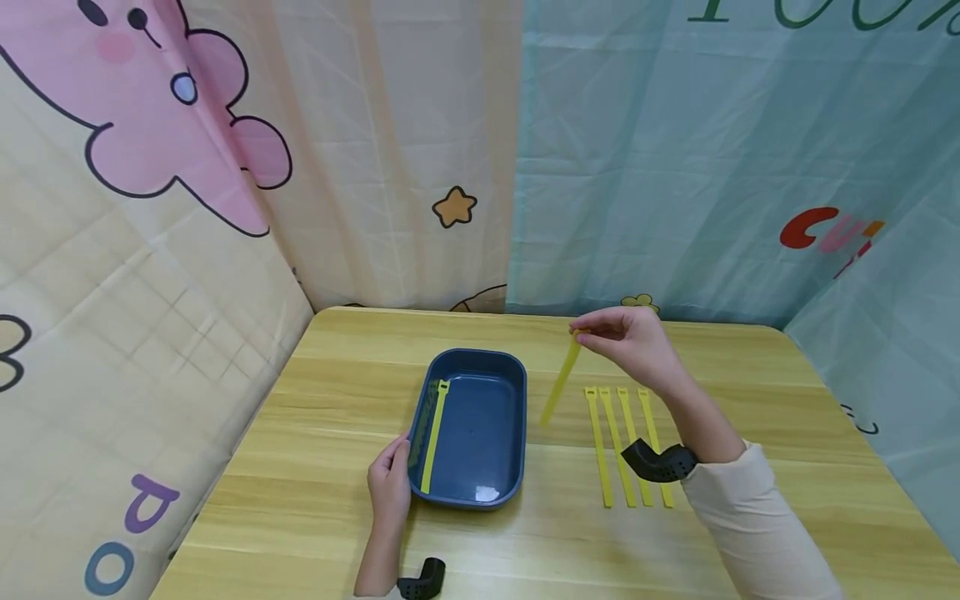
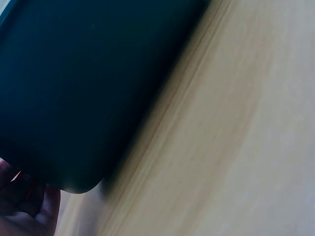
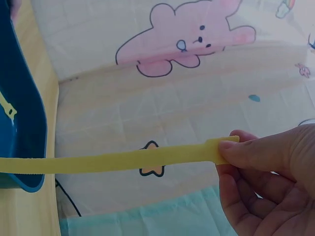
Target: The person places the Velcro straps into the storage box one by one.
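A blue tray [image 1: 480, 433] lies on the table with one yellow strap [image 1: 435, 437] along its left side. The left hand [image 1: 392, 483] grips the tray's left wall near the front corner; in the left wrist view the hand [image 2: 29, 209] is at the tray's [image 2: 88, 88] corner. Between thumb and fingertips the right hand [image 1: 633, 346] pinches the wide end of another yellow strap [image 1: 561, 379], which slants down just right of the tray. The right wrist view has the hand [image 3: 266, 172] holding that strap [image 3: 123, 160] by its head, its far part passing in front of the tray [image 3: 29, 123].
Several yellow straps [image 1: 603, 450] lie side by side on the wooden table [image 1: 300, 500], right of the tray, partly under the right forearm. Black devices [image 1: 660, 462] are worn on both wrists. Printed curtains [image 1: 420, 125] stand behind and beside the table.
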`<state>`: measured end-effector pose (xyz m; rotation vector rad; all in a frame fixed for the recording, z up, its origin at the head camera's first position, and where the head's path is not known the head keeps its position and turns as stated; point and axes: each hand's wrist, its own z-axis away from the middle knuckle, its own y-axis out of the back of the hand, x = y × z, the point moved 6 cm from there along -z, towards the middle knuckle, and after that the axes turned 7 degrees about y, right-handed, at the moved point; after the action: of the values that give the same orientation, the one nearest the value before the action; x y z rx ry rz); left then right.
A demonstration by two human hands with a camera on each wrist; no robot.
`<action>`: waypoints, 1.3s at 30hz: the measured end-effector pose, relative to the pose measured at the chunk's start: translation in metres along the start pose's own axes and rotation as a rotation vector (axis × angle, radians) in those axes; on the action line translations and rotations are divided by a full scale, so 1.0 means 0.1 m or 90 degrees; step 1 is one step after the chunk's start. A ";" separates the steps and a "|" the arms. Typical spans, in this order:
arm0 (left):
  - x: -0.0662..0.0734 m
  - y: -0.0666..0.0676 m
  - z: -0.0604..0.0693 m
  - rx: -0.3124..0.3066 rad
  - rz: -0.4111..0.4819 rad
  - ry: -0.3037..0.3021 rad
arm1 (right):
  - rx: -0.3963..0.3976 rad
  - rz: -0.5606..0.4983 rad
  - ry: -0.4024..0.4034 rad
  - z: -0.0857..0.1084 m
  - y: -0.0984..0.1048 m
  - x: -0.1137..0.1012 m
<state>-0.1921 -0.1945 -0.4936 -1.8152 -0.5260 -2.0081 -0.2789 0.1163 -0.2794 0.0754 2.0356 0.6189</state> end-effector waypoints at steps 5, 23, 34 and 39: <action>0.06 0.00 0.05 -0.003 -0.004 -0.003 | 0.001 -0.025 0.003 -0.02 -0.04 -0.09; -0.01 0.00 0.03 -0.007 -0.007 0.003 | -0.021 -0.107 -0.036 -0.03 -0.48 -0.01; 0.03 -0.01 0.03 -0.001 0.000 -0.002 | -0.052 -0.129 -0.024 -0.02 -0.84 0.01; 0.03 0.00 0.02 0.003 -0.001 -0.006 | -0.065 -0.126 -0.017 -0.01 -0.98 0.03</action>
<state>-0.1907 -0.1935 -0.4900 -1.8228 -0.5347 -1.9978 -0.2628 0.0318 -0.3257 -0.1751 1.9529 0.5915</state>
